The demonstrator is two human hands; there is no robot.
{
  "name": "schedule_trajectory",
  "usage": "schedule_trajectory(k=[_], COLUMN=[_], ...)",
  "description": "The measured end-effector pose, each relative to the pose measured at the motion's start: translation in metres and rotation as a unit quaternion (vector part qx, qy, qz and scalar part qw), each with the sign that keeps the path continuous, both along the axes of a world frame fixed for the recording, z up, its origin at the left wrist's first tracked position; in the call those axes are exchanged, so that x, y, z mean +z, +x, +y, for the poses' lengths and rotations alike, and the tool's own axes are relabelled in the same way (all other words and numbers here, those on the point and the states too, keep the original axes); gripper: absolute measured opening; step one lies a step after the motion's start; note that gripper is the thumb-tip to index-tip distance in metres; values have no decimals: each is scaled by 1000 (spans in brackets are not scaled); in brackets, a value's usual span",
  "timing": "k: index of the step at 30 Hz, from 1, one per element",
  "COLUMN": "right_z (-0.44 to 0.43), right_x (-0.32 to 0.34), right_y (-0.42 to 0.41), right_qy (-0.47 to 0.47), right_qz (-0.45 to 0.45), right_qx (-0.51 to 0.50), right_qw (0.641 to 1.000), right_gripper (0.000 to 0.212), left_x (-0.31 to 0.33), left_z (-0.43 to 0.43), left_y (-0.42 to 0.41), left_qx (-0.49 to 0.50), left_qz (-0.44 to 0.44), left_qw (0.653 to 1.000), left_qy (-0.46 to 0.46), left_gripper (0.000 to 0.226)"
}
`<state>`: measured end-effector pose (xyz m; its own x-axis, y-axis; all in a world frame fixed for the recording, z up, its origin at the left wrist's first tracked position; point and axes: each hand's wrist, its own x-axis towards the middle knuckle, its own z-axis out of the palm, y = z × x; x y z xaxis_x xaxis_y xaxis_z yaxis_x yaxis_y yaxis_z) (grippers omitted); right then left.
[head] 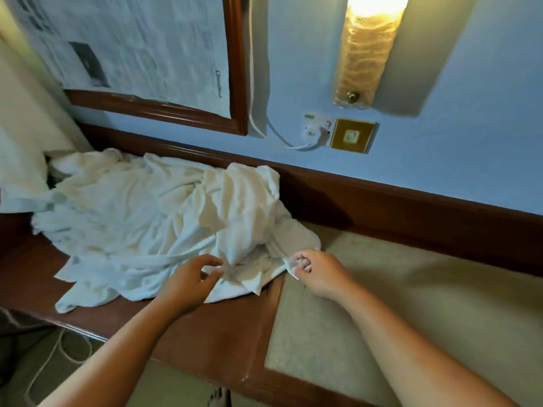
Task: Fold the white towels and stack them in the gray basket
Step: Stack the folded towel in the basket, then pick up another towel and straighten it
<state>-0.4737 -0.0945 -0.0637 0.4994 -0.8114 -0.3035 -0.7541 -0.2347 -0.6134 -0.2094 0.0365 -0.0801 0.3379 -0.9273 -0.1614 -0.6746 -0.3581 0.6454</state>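
A crumpled heap of white towels (152, 212) lies on the brown wooden counter (211, 333), spreading from the far left to the middle. My right hand (320, 274) pinches a near corner of the towel at the heap's right edge. My left hand (188, 280) hovers with curled fingers at the heap's near edge, its fingertips at the cloth; a firm grip does not show. No gray basket is in view.
A beige inset surface (411, 312) fills the counter's right part. A raised wooden rail (382, 195) runs along the blue wall. Above are a framed mirror covered with newspaper (141, 54), a lit wall lamp (367, 48), a socket with a white cable (316, 132). More white cloth (20, 160) stands far left.
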Motion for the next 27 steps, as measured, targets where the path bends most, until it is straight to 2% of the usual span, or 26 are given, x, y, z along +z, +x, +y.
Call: schedule_trajectory(k=[3, 6, 10, 12, 14, 15, 17, 19, 23, 25, 27], right_z=[-6, 1, -3, -10, -13, -11, 0, 26, 92, 121, 139], right_x=[-5, -6, -12, -19, -30, -33, -32, -20, 10, 20, 26], right_y=[81, 150, 217, 239, 254, 259, 265, 258, 218, 188, 160], right_qy=[-21, -37, -84, -55, -48, -76, -146, -160, -53, -21, 6], right_qz=[-30, -34, -13, 5, 29, 31, -5, -66, -81, -88, -103], right_qx=[-19, 13, 17, -2, 17, 35, 85, 157, 246, 270, 264], right_qw=[999, 999, 996, 998, 998, 996, 986, 972, 964, 959, 959], right_gripper=[38, 43, 45, 47, 35, 26, 21, 15, 8, 9, 22], left_x=[2, 11, 21, 21, 21, 20, 22, 20, 16, 13, 7], left_z=[4, 5, 0, -2, -3, -3, 1, 11, 31, 39, 48], left_y=[55, 100, 135, 145, 149, 151, 154, 155, 147, 129, 105], left_qx=[15, 20, 20, 19, 22, 28, 36, 27, -92, -199, -294], left_qz=[32, 31, 27, 30, 33, 34, 38, 32, -22, -85, -153], left_qw=[999, 999, 999, 999, 999, 999, 997, 995, 981, 965, 937], left_qy=[-3, 4, -6, -14, -26, -32, -49, -88, -167, -147, -108], left_gripper=[14, 14, 16, 17, 18, 19, 22, 39, 75, 80, 69])
